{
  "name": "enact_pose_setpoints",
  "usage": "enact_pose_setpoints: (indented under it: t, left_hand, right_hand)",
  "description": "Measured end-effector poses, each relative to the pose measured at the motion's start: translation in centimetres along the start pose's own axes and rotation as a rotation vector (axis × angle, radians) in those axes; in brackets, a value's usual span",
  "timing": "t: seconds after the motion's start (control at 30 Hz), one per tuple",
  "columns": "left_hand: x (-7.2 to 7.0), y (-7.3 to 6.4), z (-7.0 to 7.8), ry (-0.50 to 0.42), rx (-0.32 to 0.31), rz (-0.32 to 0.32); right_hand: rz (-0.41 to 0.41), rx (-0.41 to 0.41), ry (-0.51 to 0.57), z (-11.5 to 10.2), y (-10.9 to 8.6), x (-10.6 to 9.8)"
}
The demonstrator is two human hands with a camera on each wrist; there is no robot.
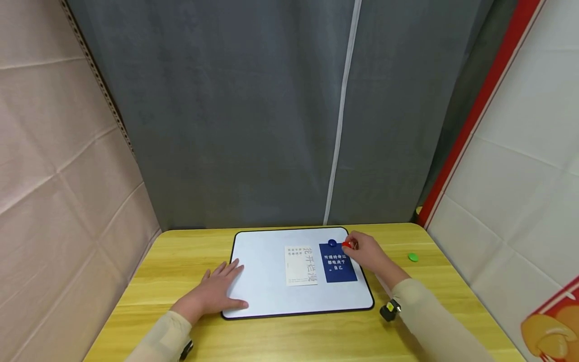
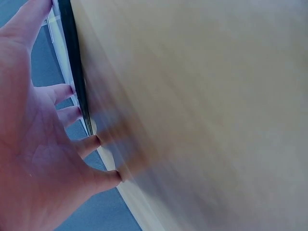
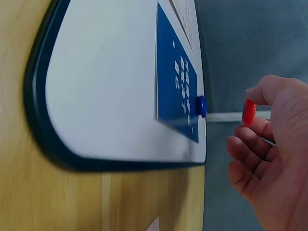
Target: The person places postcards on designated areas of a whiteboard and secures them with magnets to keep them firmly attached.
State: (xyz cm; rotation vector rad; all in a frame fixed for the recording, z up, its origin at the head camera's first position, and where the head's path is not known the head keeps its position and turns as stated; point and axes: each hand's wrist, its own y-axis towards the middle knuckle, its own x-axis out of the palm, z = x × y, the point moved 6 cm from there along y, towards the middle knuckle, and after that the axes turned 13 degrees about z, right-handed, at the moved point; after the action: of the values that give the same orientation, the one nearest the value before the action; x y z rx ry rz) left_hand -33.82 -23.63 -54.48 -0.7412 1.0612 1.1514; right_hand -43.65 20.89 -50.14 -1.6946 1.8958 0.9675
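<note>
Wooden table (image 1: 271,342), room left and right of whiteboard (image 1: 258,261), far edges close. Left hand (image 1: 212,292) spread wide at board's left edge. Right hand (image 1: 370,254) pinches red magnet (image 1: 346,245) near top edge of blue card (image 1: 341,275).

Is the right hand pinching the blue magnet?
No, the right hand pinches the red magnet, while the blue magnet sits at the top edge of the blue card.

Your left hand (image 1: 213,293) lay palm down, fingers spread, thumb angled away from them. Your right hand (image 1: 368,253) held a thumb-to-fingertip pinch, other fingers curled beside it.
</note>
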Motion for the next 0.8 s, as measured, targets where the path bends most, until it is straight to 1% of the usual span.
enact_pose_setpoints:
  t: [0.13, 0.27, 0.43, 0.67, 0.8]
  left_hand:
    - [0.0, 0.1, 0.0, 0.005, -0.004, -0.004]
    - [-0.1, 0.0, 0.1, -0.013, -0.006, -0.005]
    - [-0.2, 0.0, 0.1, -0.008, -0.011, -0.006]
    - [-0.3, -0.1, 0.3, -0.020, -0.006, 0.002]
    - [-0.2, -0.2, 0.2, -0.015, -0.006, 0.007]
  right_hand:
    - [-0.014, -0.012, -0.005, -0.7, 0.0, 0.9]
    - [-0.009, -0.055, -0.015, -1.8, 0.2, 1.7]
    - [-0.003, -0.095, -0.030, -3.0, 0.5, 2.8]
    - [0.006, -0.126, -0.022, -4.2, 0.7, 4.3]
    - [0.005, -0.132, -0.012, -4.9, 0.7, 5.2]
